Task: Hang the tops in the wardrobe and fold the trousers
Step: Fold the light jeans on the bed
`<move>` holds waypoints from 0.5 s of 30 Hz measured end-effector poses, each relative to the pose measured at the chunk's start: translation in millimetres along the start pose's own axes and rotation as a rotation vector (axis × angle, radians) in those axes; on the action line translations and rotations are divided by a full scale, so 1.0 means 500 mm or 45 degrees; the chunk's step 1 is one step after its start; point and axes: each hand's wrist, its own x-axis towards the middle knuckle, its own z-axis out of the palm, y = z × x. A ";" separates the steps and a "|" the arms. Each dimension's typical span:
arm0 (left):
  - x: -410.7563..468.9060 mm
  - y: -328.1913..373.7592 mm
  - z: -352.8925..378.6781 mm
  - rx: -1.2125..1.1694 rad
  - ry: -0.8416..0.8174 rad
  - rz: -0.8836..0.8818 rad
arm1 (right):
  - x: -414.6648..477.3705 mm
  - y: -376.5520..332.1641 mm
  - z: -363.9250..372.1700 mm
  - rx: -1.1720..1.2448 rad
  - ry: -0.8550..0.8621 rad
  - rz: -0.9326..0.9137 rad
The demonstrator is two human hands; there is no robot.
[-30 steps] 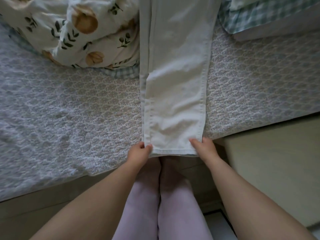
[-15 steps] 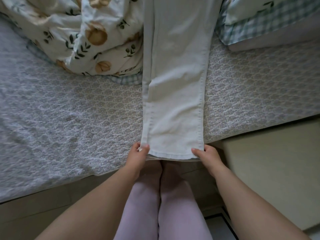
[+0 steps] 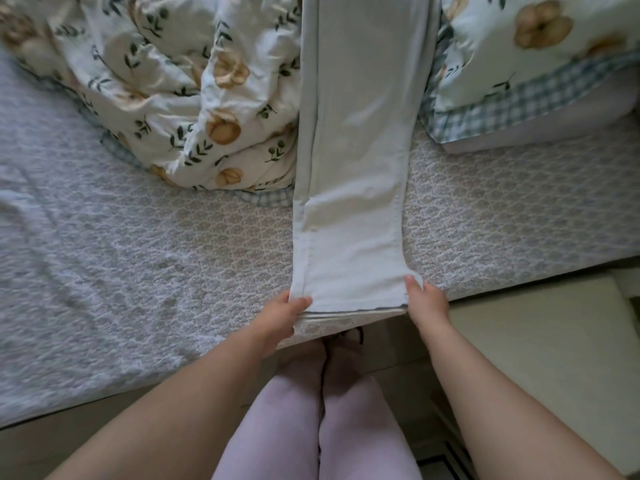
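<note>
White trousers (image 3: 356,188) lie stretched up the middle of the bed (image 3: 138,258). The left hand (image 3: 280,315) and right hand (image 3: 424,301) each pinch a hem corner near the lower centre

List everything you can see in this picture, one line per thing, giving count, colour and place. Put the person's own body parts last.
white fabric trousers: one, white, laid lengthwise down the middle of the bed, hem at its near edge
crumpled floral duvet: one, cream with tan flowers and green leaves, far side of the bed, left of the trousers
floral pillow with checked trim: one, pale with tan flowers, far right of the bed
textured bed cover: one, grey-white, under all of these
smooth floor: one, beige, right of the bed
legs in pale pink cloth: two, pink, bottom centre
left hand: one, pinches the hem's left corner
right hand: one, pinches the hem's right corner
</note>
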 end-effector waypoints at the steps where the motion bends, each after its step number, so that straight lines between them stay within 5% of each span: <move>1: -0.001 0.002 0.001 0.012 0.033 0.011 | 0.002 -0.005 0.002 -0.013 0.020 0.043; 5: -0.013 0.012 0.005 0.002 0.187 0.044 | -0.001 -0.003 0.015 0.049 -0.062 0.158; 10: -0.011 0.009 -0.012 0.237 0.344 -0.019 | -0.066 0.003 -0.007 0.400 -0.578 0.227; 15: -0.064 0.181 -0.018 0.271 0.085 -0.359 | -0.057 -0.171 -0.098 0.071 -0.547 0.322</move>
